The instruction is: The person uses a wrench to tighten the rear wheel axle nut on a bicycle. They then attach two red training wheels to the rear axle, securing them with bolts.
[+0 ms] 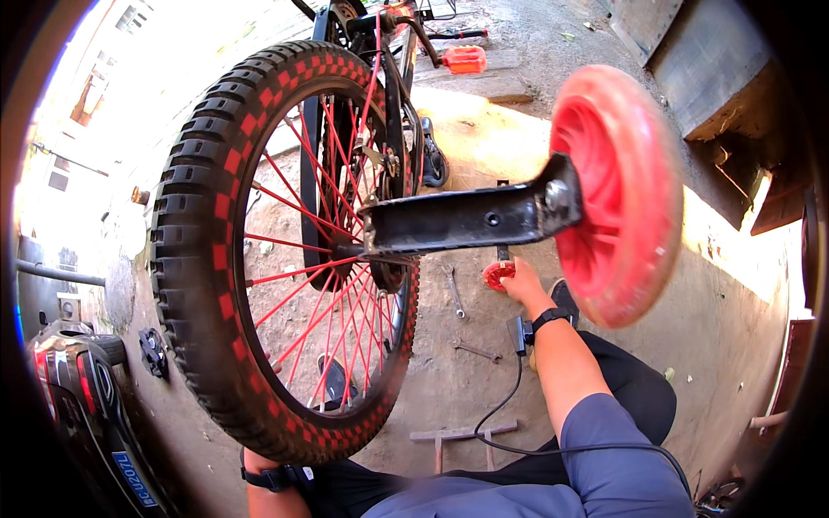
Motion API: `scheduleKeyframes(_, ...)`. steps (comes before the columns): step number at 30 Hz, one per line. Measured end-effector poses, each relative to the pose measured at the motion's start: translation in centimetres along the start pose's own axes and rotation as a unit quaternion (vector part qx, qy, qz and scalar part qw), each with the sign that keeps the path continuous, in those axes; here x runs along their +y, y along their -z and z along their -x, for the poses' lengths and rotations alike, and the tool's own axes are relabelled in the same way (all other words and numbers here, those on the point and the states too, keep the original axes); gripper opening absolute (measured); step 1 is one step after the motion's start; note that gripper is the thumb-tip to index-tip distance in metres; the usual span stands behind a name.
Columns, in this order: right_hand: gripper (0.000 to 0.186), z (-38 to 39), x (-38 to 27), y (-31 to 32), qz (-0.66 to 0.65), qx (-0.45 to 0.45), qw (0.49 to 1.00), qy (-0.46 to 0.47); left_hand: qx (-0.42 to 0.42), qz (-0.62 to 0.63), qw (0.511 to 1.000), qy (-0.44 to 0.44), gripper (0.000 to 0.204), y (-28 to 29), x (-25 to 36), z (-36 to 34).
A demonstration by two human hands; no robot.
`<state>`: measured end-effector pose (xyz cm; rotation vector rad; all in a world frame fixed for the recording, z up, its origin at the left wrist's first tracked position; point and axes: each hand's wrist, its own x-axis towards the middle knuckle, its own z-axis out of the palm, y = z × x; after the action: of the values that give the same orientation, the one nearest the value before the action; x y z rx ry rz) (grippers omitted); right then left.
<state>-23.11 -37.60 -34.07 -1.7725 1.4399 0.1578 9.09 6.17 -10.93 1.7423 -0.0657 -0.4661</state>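
Observation:
A bicycle wheel [229, 259] with a knobbly black tyre, red checks and red spokes stands before me. From its axle a black metal bracket [466, 216] reaches right to a large red training wheel [613, 198]. Low and right of the hub, my right hand [521, 283] is closed on a small red wheel [496, 276] with a black bar beside it; the bracket partly covers that bar. My left forearm [266, 488] rises at the lower left behind the tyre, which hides the left hand and its fingers.
Two wrenches [453, 292] lie on the concrete ground. A wooden stool-like piece [462, 433] is by my legs. A motorbike [82, 406] stands at lower left, near a black part [154, 352]. An orange-red pedal [465, 60] and a black shoe [434, 155] are farther off.

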Motion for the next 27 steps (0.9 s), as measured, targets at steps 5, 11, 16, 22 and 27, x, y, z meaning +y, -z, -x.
scheduleKeyframes(5,0.065,-2.3,5.3,-2.0,0.032,0.09,0.995,0.014,-0.026,-0.018,0.999,0.012,0.033,-1.7,-0.7,-1.4)
scheduleKeyframes(11,0.033,2.9,-2.6,-1.9,0.005,0.057,0.998,0.02,-0.004,-0.047,0.999,0.013,0.033,0.4,-0.9,0.3)
scheduleKeyframes(16,0.032,4.5,-2.2,-2.7,0.104,0.093,0.981,0.132,-0.028,-0.071,0.997,-0.009,0.034,0.0,-0.9,0.2)
scheduleKeyframes(22,0.034,3.9,0.0,-1.7,-0.042,0.035,0.995,0.085,-0.125,-0.16,0.973,-0.112,0.034,-0.8,-1.3,-1.8)
scheduleKeyframes(27,0.036,7.1,-2.9,3.8,-0.106,-0.069,0.99,0.069,-0.143,-0.227,0.958,-0.097,0.034,-5.8,4.0,2.0)
